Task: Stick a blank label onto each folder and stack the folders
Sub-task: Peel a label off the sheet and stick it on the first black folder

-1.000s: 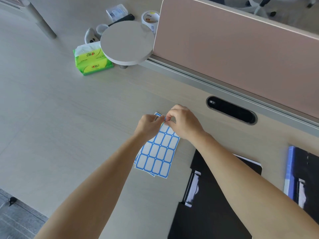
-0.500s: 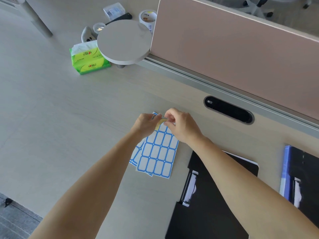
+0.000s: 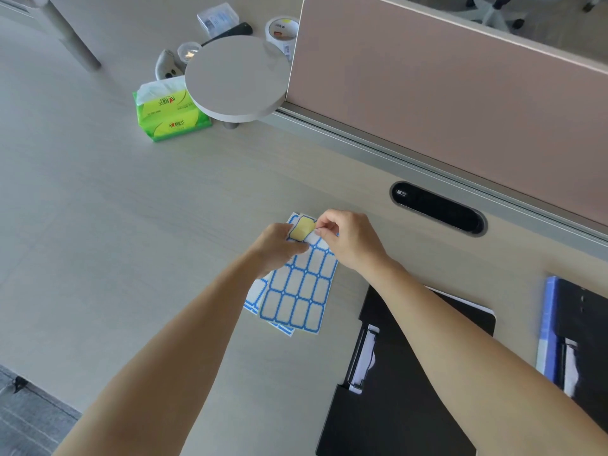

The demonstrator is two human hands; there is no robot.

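A sheet of blank blue-bordered labels (image 3: 301, 291) lies on the desk on top of a second sheet (image 3: 255, 299). My left hand (image 3: 279, 246) holds the top sheet at its far left corner. My right hand (image 3: 350, 240) pinches one label (image 3: 312, 236) that is partly peeled up from the far row, and a yellow patch of backing (image 3: 304, 228) shows where it was. A black folder (image 3: 411, 390) with a white clip lies at the near right, under my right forearm. Another black folder with a blue spine (image 3: 549, 324) lies at the right edge.
A pink partition (image 3: 460, 93) runs along the desk's far right side, with a black cable slot (image 3: 437, 210) in front of it. At the far end are a round white shelf (image 3: 237, 77), a green tissue pack (image 3: 171, 113), a tape roll (image 3: 281, 29) and a small clear box (image 3: 217, 18).
My right hand has peeled the label further off the sheet, so the yellow backing is now exposed. My left hand still holds the sheet's corner.
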